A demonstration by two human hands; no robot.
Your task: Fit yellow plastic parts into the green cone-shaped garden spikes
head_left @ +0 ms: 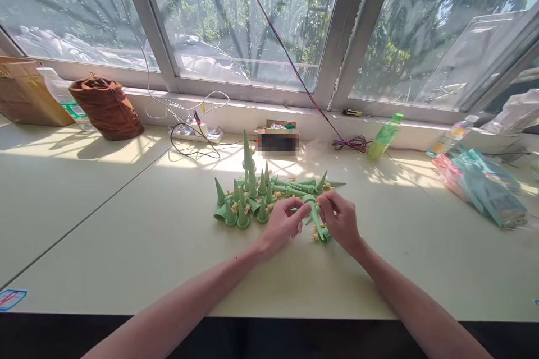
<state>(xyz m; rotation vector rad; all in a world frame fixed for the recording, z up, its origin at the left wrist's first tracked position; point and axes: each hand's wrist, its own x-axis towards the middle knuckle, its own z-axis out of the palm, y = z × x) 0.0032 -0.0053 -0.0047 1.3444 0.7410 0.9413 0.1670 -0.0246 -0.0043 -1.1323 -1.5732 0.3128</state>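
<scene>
Head camera is showing the left hand (283,224) and right hand (342,220) both pinching one green cone (315,219) with curled fingers, low over the counter (126,235) beside the cone pile (252,196), likely steadying it from both sides.

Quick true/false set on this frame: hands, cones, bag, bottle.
1. The left hand and right hand both hold one green cone. True.
2. The brown bag sits at far right. False: it is at far left.
3. Several cones in the pile stand upright. True.
4. The green bottle lies among the cones. False: it is apart from them, further back on the right.
</scene>
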